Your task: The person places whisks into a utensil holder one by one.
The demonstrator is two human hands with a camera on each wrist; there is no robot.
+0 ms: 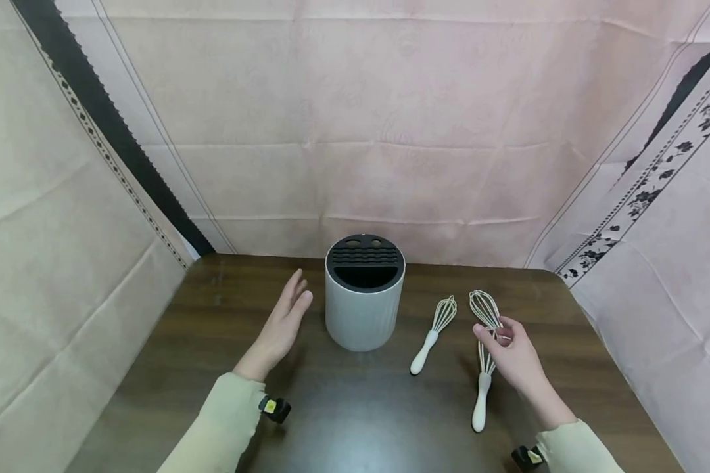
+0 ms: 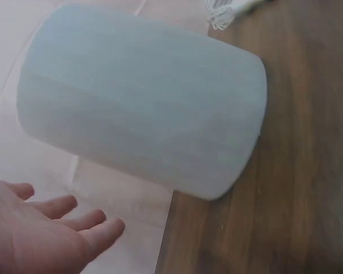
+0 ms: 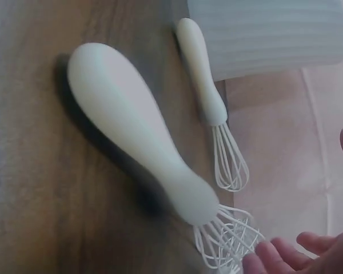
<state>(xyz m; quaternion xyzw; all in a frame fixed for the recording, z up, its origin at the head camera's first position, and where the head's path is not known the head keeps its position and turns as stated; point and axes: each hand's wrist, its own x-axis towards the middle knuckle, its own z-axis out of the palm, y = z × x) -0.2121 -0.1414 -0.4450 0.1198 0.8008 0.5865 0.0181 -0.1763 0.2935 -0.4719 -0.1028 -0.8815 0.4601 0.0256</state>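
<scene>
My left hand, its fingers extended, is raised beside a pale grey, ribbed cylindrical holder with a black slotted top. The holder's side fills much of the left wrist view, the left palm apart from it. My right hand hovers at the wires of a white-handled whisk, thumb spread from the fingers. Another bulb of whisk wires shows just beyond that hand, which overlaps its lower end. Left of these lies a smaller whisk, also in the right wrist view.
Everything stands on a dark brown wooden table. The holder is near its back edge. Pale cloth hangs behind, with more cloth panels along both sides.
</scene>
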